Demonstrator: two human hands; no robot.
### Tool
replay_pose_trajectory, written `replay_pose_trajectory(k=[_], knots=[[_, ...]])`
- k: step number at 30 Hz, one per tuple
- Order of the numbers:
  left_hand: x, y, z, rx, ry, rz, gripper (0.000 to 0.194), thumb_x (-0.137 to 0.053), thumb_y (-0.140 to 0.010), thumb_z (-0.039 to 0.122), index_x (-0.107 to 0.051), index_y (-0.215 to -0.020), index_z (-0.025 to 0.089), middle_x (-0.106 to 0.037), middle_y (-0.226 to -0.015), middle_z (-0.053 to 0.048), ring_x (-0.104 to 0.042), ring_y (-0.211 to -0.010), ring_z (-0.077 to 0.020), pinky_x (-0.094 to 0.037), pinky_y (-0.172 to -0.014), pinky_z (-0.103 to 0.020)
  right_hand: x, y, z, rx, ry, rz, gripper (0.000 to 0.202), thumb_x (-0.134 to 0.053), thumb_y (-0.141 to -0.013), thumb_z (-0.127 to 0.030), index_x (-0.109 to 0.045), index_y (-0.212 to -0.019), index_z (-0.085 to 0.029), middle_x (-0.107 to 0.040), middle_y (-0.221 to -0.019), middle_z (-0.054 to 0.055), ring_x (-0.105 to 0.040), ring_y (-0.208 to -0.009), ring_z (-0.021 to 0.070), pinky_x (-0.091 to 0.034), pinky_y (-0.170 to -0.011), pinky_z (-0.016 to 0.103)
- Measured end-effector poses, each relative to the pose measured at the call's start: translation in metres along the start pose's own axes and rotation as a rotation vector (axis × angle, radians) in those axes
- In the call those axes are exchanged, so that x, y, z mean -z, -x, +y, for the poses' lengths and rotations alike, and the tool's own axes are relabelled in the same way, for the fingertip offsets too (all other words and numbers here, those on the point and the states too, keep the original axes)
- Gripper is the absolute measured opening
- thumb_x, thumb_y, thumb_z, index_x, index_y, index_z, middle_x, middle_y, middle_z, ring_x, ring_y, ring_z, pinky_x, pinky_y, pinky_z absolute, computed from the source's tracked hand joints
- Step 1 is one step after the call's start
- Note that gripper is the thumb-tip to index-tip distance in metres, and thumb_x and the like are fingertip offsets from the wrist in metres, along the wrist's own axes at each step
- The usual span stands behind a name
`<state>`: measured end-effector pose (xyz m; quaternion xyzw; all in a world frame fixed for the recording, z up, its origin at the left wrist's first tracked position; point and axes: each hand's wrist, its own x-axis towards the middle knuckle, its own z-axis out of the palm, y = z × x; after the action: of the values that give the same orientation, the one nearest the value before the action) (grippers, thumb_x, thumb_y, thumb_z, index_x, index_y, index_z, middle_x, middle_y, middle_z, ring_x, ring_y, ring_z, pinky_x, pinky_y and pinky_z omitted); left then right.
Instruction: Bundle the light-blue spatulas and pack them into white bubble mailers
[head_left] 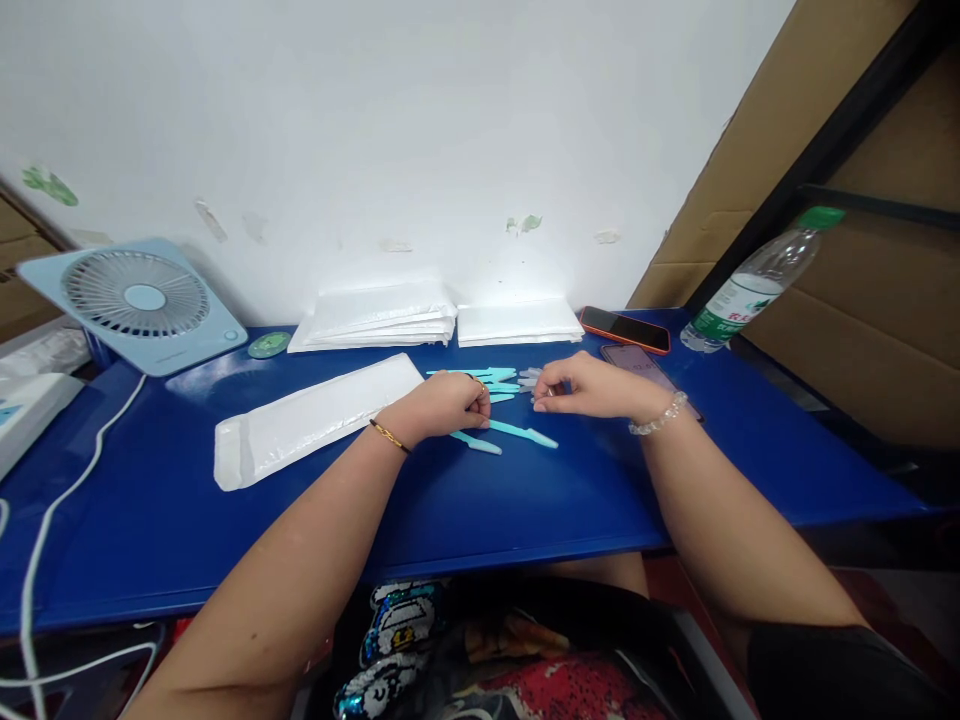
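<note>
Several slim turquoise eyebrow razors (491, 374) with a wider flat end lie on the blue table, partly under and behind my left hand (454, 402). The fingers of that hand are closed, with one eyebrow razor (525, 433) reaching out from the fingertips to the right. A second razor (480, 443) shows just below the hand. My right hand (581, 388) is closed in a pinch beside a small heap of translucent pieces (529, 378); what lies between its fingertips is too small to make out. A white padded mailer (315, 420) lies flat left of my left hand.
Stacks of white padded mailers (375, 315) (517, 320) lie against the wall. Two phones (626, 330) (649, 366) and a water bottle (739, 300) are at the right. A light-blue fan (146, 300) with a white cable (75, 480) and a green disc (268, 345) are at the left.
</note>
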<state>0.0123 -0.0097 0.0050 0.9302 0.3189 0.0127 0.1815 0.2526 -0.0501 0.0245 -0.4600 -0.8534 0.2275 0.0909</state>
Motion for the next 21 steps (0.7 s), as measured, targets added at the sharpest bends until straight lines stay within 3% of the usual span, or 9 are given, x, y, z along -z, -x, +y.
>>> replay_pose_trajectory(k=[2, 4, 12, 15, 17, 21], knots=[[0.0, -0.001, -0.003, 0.061, 0.0, 0.052, 0.016, -0.057, -0.077, 0.033, -0.067, -0.076, 0.02, -0.068, -0.075, -0.001, -0.057, -0.068, -0.0145, -0.034, -0.059, -0.024, 0.0, 0.0, 0.0, -0.022, -0.064, -0.079, 0.032, -0.06, -0.078, -0.047, -0.069, -0.086, -0.018, -0.068, -0.078, 0.004, -0.059, -0.067, 0.016, -0.04, -0.062, 0.027], [0.001, -0.001, -0.006, 0.092, 0.007, 0.11, 0.018, -0.056, -0.078, 0.034, -0.066, -0.078, 0.02, -0.068, -0.077, -0.002, -0.057, -0.069, -0.0149, -0.034, -0.058, -0.024, -0.001, -0.002, -0.001, -0.04, -0.071, -0.069, 0.031, -0.061, -0.077, -0.045, -0.07, -0.085, -0.016, -0.068, -0.076, 0.004, -0.059, -0.066, 0.0156, -0.04, -0.06, 0.026], [0.007, 0.001, -0.023, 0.194, -0.036, 0.238, 0.019, -0.056, -0.076, 0.036, -0.067, -0.082, 0.021, -0.066, -0.079, -0.001, -0.056, -0.068, -0.0153, -0.034, -0.059, -0.026, -0.004, -0.007, 0.021, -0.125, -0.026, 0.22, 0.019, -0.06, -0.079, -0.032, -0.07, -0.079, -0.017, -0.07, -0.074, 0.004, -0.06, -0.064, 0.0154, -0.043, -0.058, 0.025], [0.013, 0.007, -0.027, 0.182, 0.003, 0.256, 0.034, -0.064, -0.069, 0.045, -0.066, -0.094, 0.022, -0.066, -0.089, -0.001, -0.057, -0.076, -0.0165, -0.036, -0.061, -0.025, -0.004, -0.008, 0.028, -0.127, 0.015, 0.339, 0.019, -0.062, -0.078, -0.034, -0.07, -0.082, -0.017, -0.07, -0.077, 0.005, -0.06, -0.066, 0.0157, -0.044, -0.061, 0.027], [0.017, 0.013, -0.025, 0.125, 0.021, 0.163, 0.038, -0.07, -0.062, 0.046, -0.067, -0.092, 0.022, -0.065, -0.091, -0.001, -0.058, -0.078, -0.0169, -0.037, -0.061, -0.024, -0.004, -0.008, 0.026, -0.084, 0.023, 0.367, 0.019, -0.062, -0.079, -0.034, -0.071, -0.083, -0.018, -0.07, -0.081, 0.005, -0.06, -0.07, 0.0164, -0.044, -0.063, 0.027], [0.02, 0.022, -0.018, 0.101, 0.079, -0.144, 0.023, -0.072, -0.06, 0.036, -0.069, -0.078, 0.022, -0.065, -0.074, 0.001, -0.056, -0.065, -0.0142, -0.036, -0.056, -0.024, -0.007, -0.006, 0.009, 0.034, -0.055, 0.279, 0.02, -0.059, -0.082, -0.034, -0.071, -0.084, -0.019, -0.07, -0.084, 0.005, -0.061, -0.074, 0.0167, -0.045, -0.067, 0.028]])
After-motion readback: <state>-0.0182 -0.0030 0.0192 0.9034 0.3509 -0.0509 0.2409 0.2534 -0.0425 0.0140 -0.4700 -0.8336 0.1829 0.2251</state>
